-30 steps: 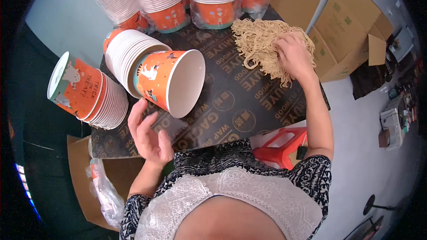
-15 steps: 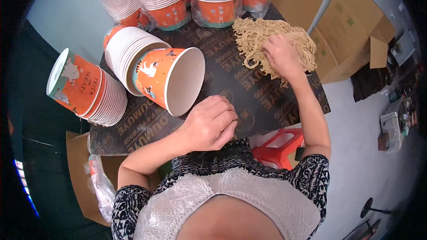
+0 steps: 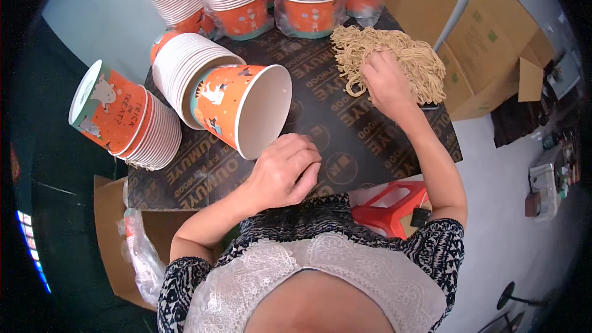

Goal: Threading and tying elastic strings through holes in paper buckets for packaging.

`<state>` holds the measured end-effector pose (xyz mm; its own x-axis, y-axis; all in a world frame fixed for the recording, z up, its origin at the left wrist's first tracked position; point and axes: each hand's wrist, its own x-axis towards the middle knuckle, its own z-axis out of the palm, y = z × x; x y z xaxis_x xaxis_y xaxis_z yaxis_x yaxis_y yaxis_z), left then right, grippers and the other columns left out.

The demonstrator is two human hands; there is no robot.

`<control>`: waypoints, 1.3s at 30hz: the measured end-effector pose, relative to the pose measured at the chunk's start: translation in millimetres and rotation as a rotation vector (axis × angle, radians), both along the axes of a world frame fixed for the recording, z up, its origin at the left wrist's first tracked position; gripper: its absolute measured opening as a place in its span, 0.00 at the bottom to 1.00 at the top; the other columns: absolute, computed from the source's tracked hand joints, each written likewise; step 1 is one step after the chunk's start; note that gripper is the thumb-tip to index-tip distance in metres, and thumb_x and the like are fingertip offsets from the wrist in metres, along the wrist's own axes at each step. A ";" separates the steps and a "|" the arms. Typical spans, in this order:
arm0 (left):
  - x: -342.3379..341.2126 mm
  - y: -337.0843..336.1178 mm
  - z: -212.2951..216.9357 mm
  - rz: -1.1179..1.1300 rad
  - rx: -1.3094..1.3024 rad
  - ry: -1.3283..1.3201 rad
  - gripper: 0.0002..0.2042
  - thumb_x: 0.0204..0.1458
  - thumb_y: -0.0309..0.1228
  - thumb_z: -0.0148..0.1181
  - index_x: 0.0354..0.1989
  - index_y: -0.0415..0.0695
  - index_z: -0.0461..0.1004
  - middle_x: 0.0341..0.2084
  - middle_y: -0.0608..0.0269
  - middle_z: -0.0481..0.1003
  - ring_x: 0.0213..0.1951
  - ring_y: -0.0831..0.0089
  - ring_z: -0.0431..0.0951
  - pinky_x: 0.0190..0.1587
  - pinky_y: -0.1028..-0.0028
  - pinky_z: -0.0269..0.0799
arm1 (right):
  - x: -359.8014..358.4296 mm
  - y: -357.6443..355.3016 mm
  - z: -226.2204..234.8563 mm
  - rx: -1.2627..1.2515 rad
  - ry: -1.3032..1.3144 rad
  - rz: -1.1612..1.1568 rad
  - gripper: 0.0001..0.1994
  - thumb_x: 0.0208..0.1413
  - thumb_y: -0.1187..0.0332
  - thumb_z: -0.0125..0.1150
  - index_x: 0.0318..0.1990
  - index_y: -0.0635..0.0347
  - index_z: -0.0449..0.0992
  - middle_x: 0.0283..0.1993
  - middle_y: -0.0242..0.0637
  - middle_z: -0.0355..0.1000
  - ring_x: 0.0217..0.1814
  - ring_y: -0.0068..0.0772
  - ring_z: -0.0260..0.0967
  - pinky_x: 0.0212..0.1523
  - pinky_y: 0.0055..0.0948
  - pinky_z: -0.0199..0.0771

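A loose pile of beige cords (image 3: pixel 416 61) lies at the far right of the dark printed board table. My right hand (image 3: pixel 390 86) is at its left edge, fingers bent down into the strands; the fingertips are partly hidden. My left hand (image 3: pixel 285 169) rests near the table's front edge with curled fingers, and whatever is inside them is out of sight. Just beyond it, an orange patterned paper bucket (image 3: pixel 219 102) lies tilted, its white mouth toward the right. It leans on a nested stack of white-rimmed paper buckets (image 3: pixel 185 68).
At the left edge another stack of orange buckets (image 3: pixel 126 114) lies tipped. Several plastic-wrapped bucket stacks (image 3: pixel 308 9) line the back. Open cardboard boxes (image 3: pixel 493 49) stand at the right, a box with a wrapped stack (image 3: pixel 142 265) at lower left, and a red stool (image 3: pixel 388 209) below.
The whole view has shifted slightly. My right hand sits a little nearer the pile's left edge, fingers still in the cords. My left hand stays curled in about the same place.
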<state>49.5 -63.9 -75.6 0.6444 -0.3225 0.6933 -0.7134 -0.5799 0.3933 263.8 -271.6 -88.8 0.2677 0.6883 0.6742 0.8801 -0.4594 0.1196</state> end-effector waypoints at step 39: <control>-44.0 7.9 -15.7 -0.307 -0.833 0.979 0.14 0.61 0.22 0.55 0.55 0.36 0.70 0.31 0.67 0.75 0.26 0.84 0.73 0.28 0.82 0.69 | -159.1 33.0 37.3 0.033 0.694 0.516 0.03 0.48 0.75 0.64 0.31 0.58 0.78 0.25 0.36 0.72 0.25 0.38 0.72 0.25 0.33 0.69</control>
